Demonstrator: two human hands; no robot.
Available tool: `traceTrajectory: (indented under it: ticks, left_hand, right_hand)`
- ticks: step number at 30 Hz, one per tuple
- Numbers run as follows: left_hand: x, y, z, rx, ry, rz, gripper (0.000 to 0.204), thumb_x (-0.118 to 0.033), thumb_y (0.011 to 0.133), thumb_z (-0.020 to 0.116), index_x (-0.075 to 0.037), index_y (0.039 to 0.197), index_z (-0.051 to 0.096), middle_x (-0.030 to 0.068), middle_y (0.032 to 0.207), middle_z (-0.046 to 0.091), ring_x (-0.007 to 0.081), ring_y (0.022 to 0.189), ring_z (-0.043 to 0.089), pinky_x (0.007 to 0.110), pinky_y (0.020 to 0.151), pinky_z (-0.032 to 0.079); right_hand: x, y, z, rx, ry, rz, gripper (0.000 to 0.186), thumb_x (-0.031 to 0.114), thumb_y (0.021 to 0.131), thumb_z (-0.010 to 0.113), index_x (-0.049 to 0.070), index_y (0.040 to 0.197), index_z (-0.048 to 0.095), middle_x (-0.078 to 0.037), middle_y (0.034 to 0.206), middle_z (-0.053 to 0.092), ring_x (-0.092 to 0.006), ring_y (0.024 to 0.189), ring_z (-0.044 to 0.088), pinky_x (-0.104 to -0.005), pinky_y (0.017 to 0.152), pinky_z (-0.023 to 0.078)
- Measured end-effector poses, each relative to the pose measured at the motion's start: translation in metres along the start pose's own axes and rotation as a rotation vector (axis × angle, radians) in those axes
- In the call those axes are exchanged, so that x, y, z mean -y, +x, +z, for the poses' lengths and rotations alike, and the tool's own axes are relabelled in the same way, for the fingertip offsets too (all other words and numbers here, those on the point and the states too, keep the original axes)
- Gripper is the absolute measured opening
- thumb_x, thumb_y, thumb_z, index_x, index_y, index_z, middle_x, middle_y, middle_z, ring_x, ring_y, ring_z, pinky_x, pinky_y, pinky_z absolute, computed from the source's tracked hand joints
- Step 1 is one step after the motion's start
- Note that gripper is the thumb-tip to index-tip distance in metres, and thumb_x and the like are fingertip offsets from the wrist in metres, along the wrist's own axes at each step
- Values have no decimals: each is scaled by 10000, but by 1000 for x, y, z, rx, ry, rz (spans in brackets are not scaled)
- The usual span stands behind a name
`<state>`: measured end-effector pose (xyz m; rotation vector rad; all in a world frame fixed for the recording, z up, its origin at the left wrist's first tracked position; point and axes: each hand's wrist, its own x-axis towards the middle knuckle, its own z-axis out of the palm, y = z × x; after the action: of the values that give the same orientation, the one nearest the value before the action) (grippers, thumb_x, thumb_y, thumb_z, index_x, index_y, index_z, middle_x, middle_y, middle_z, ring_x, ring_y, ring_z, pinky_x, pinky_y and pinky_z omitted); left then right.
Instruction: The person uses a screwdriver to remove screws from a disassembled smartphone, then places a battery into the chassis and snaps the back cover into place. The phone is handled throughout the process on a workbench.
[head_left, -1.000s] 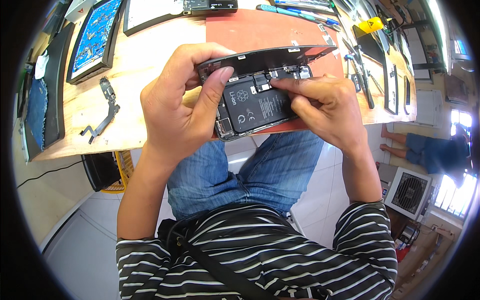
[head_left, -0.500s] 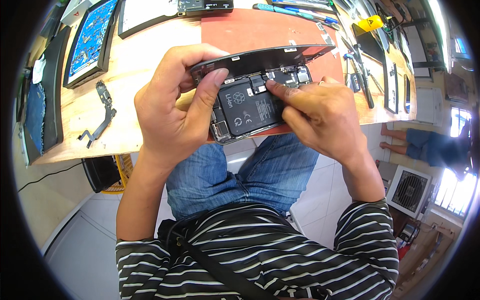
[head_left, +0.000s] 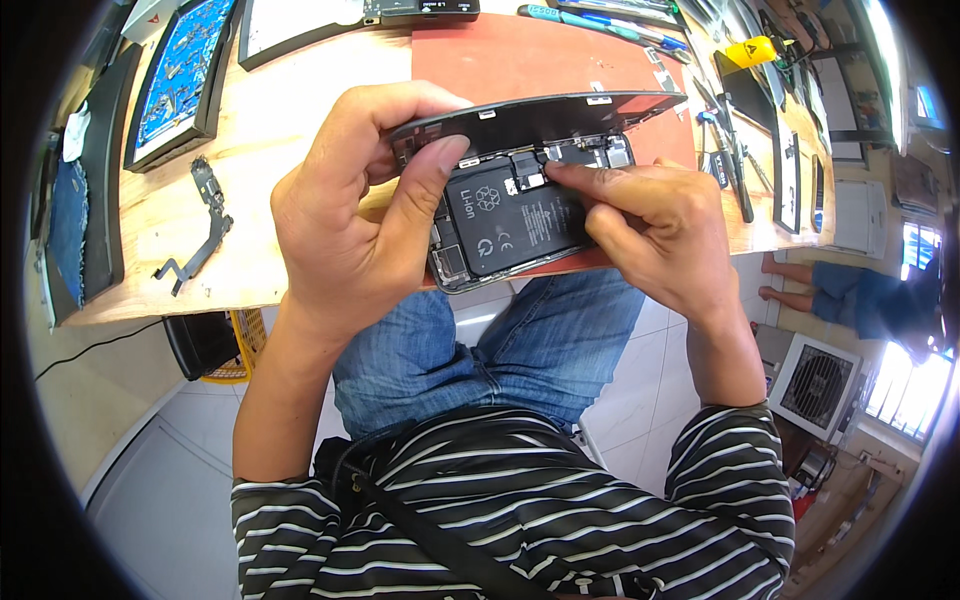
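Observation:
An opened smartphone (head_left: pixel 461 262) is held just over the near edge of the bench. Its dark screen panel (head_left: pixel 540 116) is tilted up along the far side, exposing a black battery (head_left: pixel 515 225) and small metal-covered parts. My left hand (head_left: pixel 345 215) grips the left end, its thumb against the screen panel's inner side and its fingers behind. My right hand (head_left: pixel 675 230) is at the right end. Its index fingertip presses on the small connectors just beyond the battery, while the other fingers curl at the phone's near right side; their tips are partly hidden.
Under the phone lies a reddish mat (head_left: pixel 480 60) on the wooden bench (head_left: pixel 265 240). A loose flex-cable part (head_left: pixel 208 215) rests at left, near a blue tray (head_left: pixel 185 80) of small parts. Pens (head_left: pixel 600 25), hand tools (head_left: pixel 735 165) and a yellow bottle (head_left: pixel 750 52) lie to the right.
Both hands and the phone have shifted slightly to the right. My right index fingertip stays on the same connector area, and the screen panel remains raised.

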<state>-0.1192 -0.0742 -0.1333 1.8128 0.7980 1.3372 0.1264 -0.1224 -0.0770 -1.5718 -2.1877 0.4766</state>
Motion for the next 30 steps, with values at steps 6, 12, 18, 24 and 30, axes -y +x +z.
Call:
traceTrajectory:
  ticks: [6, 12, 18, 24, 30]
  left_hand:
    - [-2, 0, -1, 13, -30, -21, 264, 0, 1011, 706, 26, 1252, 601, 75, 1070, 716, 68, 923, 669, 202, 814, 530]
    - [-2, 0, 1, 15, -27, -3, 273, -6, 1014, 704, 28, 1258, 586, 78, 1072, 713, 74, 932, 668, 208, 825, 530]
    - [3, 2, 5, -58, -90, 40, 189, 22, 989, 713, 36, 1156, 627, 73, 995, 740, 103, 877, 732, 239, 773, 603]
    - [1, 1, 1, 3, -48, 31, 240, 7, 1008, 702, 30, 1220, 592, 82, 1048, 717, 90, 920, 686, 222, 812, 553]
    - [2, 2, 5, -38, -97, 30, 188, 39, 982, 709, 36, 1147, 618, 74, 991, 733, 116, 896, 733, 254, 796, 602]
  right_hand:
    - [-2, 1, 1, -44, -12, -82, 222, 12, 801, 645, 4, 952, 806, -126, 649, 649, -243, 525, 561, -371, 585, 470]
    - [0, -1, -2, 30, -45, -35, 298, 94, 852, 659, 70, 1101, 822, -121, 726, 714, -282, 661, 707, -387, 637, 533]
    - [0, 0, 3, -57, 4, -80, 171, -22, 774, 639, -20, 859, 787, -129, 606, 599, -230, 472, 499, -372, 556, 433]
    - [-1, -1, -2, 25, -67, -73, 290, 63, 825, 659, 56, 1068, 818, -115, 653, 646, -269, 588, 629, -391, 601, 494]
    - [4, -3, -3, 47, -124, -60, 307, 116, 851, 691, 84, 1132, 808, -95, 656, 658, -288, 615, 671, -411, 604, 505]
